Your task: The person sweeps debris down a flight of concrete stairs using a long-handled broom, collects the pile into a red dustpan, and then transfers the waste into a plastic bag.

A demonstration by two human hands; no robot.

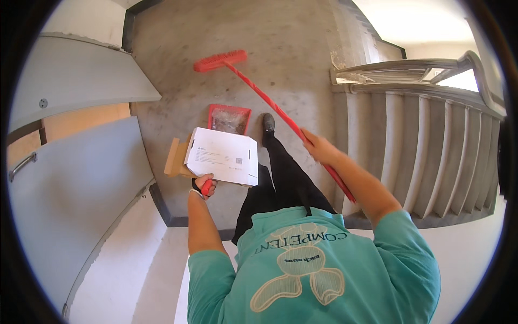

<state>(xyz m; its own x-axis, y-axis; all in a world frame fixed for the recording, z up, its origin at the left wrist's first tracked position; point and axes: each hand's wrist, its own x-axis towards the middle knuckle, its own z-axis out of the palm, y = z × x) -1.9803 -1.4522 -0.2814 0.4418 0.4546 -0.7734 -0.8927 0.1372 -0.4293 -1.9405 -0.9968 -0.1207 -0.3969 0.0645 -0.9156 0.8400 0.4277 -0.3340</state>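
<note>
My right hand (319, 147) is wrapped round the handle of a red broom (259, 93). The broom slants away to the upper left, its bristled head (221, 60) over the floor beyond the dustpan. My left hand (206, 187) is closed on a red handle end and the near edge of a flattened cardboard box (224, 156), white with brown flaps. Past the box lies a red dustpan (230, 119) with greyish debris in its pan. The box covers the stretch between that pan and the red grip in my fist.
Concrete floor (178, 70) spreads ahead. To the right, stairs (396, 140) run down beside a metal handrail (410, 70). Grey doors (91, 189) stand at the left, one with a pull handle. My dark shoe (268, 123) is just right of the dustpan.
</note>
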